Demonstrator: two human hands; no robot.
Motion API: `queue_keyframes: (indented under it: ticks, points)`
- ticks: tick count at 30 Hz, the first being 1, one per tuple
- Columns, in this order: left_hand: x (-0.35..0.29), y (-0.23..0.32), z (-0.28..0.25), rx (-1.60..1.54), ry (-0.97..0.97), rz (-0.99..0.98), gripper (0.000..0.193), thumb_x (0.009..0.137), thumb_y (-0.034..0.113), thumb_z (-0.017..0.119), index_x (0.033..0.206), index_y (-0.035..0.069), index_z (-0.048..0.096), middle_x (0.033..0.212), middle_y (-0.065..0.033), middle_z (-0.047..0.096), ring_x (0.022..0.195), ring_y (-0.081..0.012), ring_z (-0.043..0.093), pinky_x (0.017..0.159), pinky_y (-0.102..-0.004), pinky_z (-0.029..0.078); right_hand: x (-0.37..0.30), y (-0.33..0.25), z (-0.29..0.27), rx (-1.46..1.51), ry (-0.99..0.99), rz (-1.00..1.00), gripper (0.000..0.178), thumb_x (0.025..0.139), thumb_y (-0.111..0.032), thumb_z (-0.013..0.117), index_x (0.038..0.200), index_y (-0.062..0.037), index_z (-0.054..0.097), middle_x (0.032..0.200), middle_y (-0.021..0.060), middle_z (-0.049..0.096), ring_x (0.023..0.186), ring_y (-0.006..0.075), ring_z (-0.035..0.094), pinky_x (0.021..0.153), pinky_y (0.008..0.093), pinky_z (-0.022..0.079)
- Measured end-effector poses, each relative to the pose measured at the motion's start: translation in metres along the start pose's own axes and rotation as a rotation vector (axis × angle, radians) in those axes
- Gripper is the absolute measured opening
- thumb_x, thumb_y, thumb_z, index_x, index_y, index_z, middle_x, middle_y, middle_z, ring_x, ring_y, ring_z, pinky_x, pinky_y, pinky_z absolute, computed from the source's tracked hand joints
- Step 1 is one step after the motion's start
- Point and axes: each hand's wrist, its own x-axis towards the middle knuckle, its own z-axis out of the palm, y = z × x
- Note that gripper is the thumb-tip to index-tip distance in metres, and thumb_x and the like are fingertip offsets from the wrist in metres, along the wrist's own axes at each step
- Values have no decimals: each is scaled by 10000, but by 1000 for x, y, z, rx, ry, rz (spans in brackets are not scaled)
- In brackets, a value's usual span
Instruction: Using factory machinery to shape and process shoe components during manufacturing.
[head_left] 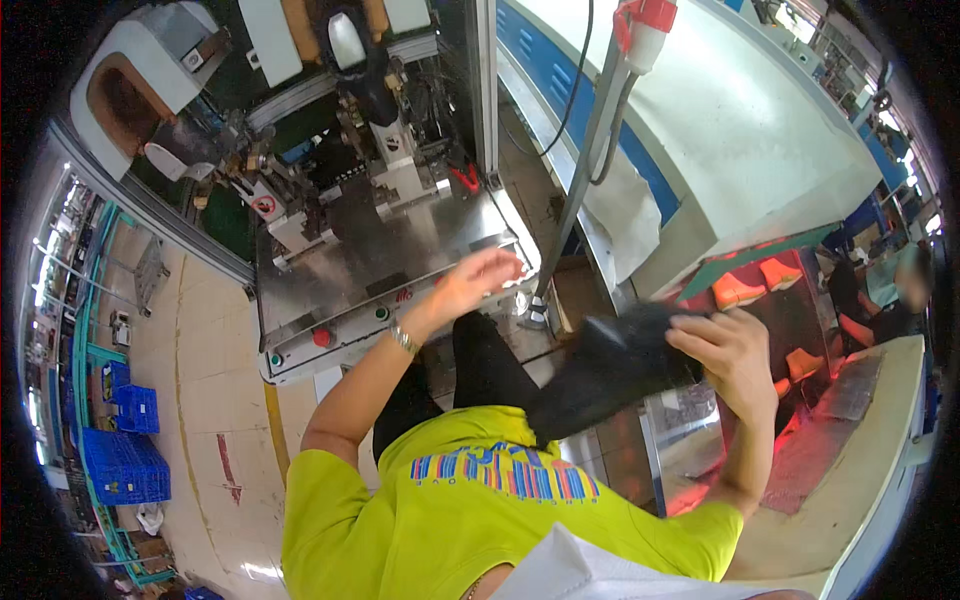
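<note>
My right hand (738, 358) grips one end of a black shoe upper (608, 372). The upper is smeared by motion and hangs across the front of my body, its other end near my yellow-green shirt (470, 510). My left hand (474, 286), with a metal watch on the wrist, hovers over the front right corner of the machine's metal table (400, 255). Its fingers are stretched out and hold nothing. Orange shoe forms (740, 290) lie in the red-lit heated opening beside my right hand.
Two clamp stations, left (290, 215) and right (395, 150), stand on the machine table. A red button (322, 337) sits on its front edge. A metal post (585, 160) rises beside the large white machine (740, 130). Blue crates (125, 465) stand at far left.
</note>
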Motion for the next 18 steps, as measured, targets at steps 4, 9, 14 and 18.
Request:
queue_keyframes:
  ticks: [4,9,14,18]
  points:
    - [-7,42,-12,-55,-41,-1,395,913,367,377,1078,36,517,1017,-70,569,944,-136,538,839,-301,438,68,-11,20,101,224,-318,242,684,-111,532,910,-38,580,1016,99,589,880,254,600,731,343,508]
    - [-23,51,-44,-530,179,-61,393,891,397,420,1032,52,545,950,-66,591,831,-146,582,739,-304,491,126,-7,70,181,504,-448,205,676,-101,539,856,-30,606,1010,105,598,851,259,614,733,328,515]
    - [-41,78,-76,-734,46,-168,394,890,364,435,1099,40,516,1091,-77,545,969,-176,535,849,-325,446,154,-35,81,187,583,-514,160,682,-73,593,834,-29,612,1004,119,600,842,255,615,738,331,517]
    - [-71,77,-98,-696,-99,-31,343,856,324,524,1061,49,539,1059,-67,565,923,-157,549,813,-290,451,163,-74,67,178,420,-736,212,655,-77,676,848,-27,605,1008,122,601,845,233,612,716,321,516]
